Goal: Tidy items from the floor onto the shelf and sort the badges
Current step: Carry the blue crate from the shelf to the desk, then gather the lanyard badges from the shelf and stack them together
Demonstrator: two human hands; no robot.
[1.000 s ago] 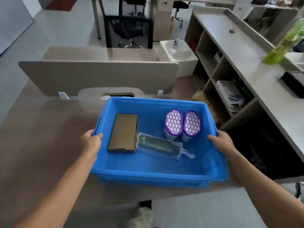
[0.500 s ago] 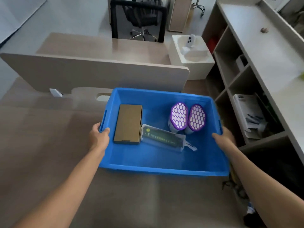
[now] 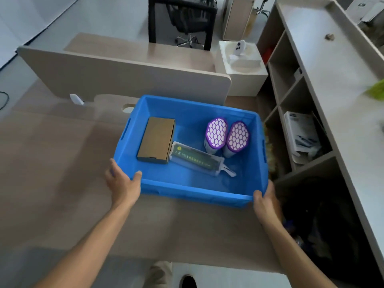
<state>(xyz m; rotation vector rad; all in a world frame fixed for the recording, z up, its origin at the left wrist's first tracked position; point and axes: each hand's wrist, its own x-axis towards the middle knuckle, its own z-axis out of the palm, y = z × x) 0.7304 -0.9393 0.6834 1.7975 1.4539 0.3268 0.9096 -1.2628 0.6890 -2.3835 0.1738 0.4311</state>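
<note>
Left hand (image 3: 122, 183) and right hand (image 3: 265, 201) each clamped on near corners of blue bin (image 3: 193, 193) resting on desk (image 3: 52, 163), holding brown box (image 3: 156, 140), bagged device (image 3: 197, 160), two purple-mesh pieces (image 3: 226, 135); shelf (image 3: 295, 96) right.

I am looking at an office. A wood-grain desk (image 3: 62, 163) carries a low divider panel (image 3: 116, 73), with a second desk behind it and a black mesh swivel chair (image 3: 180, 19) on castors. To my right stands an open cubby shelf unit (image 3: 295, 96) holding boxed goods, under a long pale counter (image 3: 332, 65). The floor is plain grey.
</note>
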